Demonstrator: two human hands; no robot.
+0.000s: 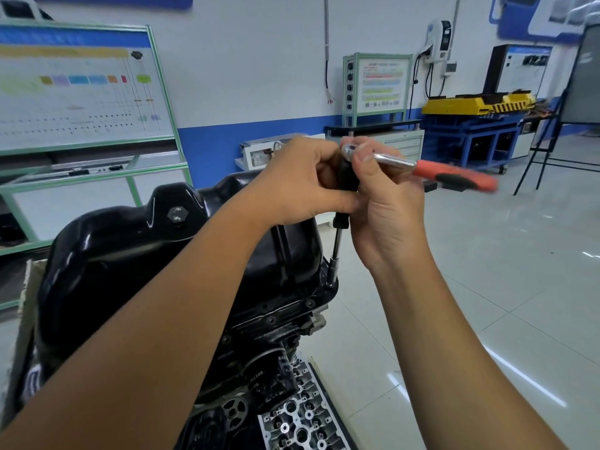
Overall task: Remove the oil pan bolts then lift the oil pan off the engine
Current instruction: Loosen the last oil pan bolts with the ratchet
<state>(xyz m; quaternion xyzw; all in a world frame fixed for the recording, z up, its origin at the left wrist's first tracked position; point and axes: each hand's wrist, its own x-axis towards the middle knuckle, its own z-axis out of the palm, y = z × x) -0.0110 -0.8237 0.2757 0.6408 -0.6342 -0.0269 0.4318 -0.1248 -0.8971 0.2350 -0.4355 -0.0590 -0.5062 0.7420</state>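
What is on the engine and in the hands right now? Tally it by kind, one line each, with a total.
Hands: 2, left hand and right hand, both gripping the tool
Ratchet wrench with extension bar: 1
Oil pan: 1
Drain plug on the pan: 1
Oil filter: 1
Cylinder head on the floor: 1
Total: 7

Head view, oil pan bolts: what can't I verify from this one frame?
- Socket tip at the oil pan flange: too small to tell whether it sits on a bolt.
- Near flange of the pan: hidden behind the left forearm.
- Black tool grip: mostly covered by the left hand and right hand.
- Ratchet handle: motion-blurred.
- Engine lower part: cut off by the bottom edge.
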